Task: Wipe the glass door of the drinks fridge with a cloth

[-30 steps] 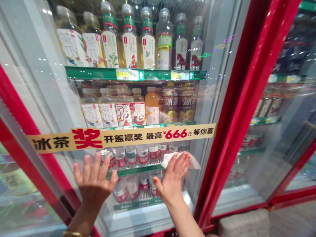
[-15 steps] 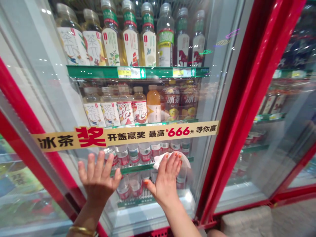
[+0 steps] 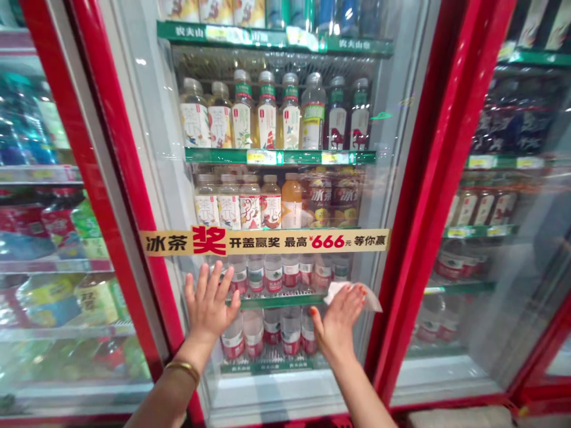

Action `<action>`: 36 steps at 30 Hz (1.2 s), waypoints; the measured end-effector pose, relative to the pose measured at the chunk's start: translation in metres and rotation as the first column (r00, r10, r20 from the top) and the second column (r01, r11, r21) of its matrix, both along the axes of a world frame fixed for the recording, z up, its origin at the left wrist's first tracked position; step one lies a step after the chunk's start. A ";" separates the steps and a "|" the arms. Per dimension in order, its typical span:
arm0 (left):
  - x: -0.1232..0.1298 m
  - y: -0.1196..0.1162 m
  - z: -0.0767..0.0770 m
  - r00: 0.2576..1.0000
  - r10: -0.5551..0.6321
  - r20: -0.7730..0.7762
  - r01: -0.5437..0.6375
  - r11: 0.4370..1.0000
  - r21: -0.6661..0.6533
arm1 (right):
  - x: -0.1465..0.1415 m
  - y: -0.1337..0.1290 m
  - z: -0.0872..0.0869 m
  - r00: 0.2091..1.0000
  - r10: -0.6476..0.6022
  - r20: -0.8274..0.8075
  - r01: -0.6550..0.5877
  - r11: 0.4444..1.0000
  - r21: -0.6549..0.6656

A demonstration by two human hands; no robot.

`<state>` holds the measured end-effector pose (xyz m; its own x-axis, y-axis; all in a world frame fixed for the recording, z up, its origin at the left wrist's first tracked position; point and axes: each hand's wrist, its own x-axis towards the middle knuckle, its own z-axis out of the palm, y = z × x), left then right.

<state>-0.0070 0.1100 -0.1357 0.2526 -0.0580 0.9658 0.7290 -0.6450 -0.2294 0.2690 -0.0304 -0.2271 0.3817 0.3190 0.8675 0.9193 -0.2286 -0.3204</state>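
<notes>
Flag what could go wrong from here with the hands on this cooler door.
The white wipe is only pressed under the flat right hand, not gripped, with a corner sticking out, so it could slip and drop. The bare left hand is flat on the glass door and might leave prints on it. The banner sits just above both hands, so an upward wipe could catch its edge.

Tea bottles stand on a green shelf above a gold banner with red characters. Water bottles sit below the banner, and another drinks cooler stands to the left.
</notes>
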 end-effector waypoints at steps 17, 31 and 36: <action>0.003 -0.001 0.000 0.999 -0.014 0.034 0.014 1.000 -0.019 | 0.084 -0.035 0.060 0.830 0.008 0.558 0.049 0.995 -0.087; -0.006 0.000 -0.004 0.996 0.070 -0.057 -0.072 0.997 -0.037 | 0.120 -0.034 0.063 0.864 -0.013 0.503 0.014 1.000 0.001; -0.005 -0.004 -0.009 0.993 0.114 -0.036 -0.116 0.992 -0.050 | 0.123 -0.033 0.052 0.852 -0.017 0.523 -0.021 0.997 0.068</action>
<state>-0.0120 0.1058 -0.1445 0.2862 0.0233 0.9579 0.7916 -0.5691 -0.2227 0.3917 -0.0632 -0.1753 -0.1357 0.2519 0.9582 0.9557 -0.2218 0.1936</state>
